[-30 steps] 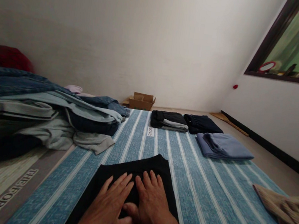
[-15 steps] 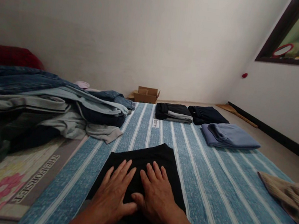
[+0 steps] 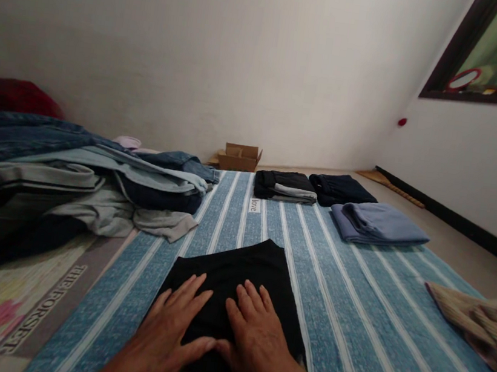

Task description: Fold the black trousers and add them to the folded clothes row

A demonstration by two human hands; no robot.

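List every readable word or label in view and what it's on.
"love": on a small white tag on the striped blue mat.
"THE FORSET": on the grey border of the floral rug.
Cardboard box: no readable print.

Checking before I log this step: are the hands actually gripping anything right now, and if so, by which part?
Nothing is gripped. The left hand and right hand lie flat, fingers spread, on top of the folded black garment, pinching no edge.
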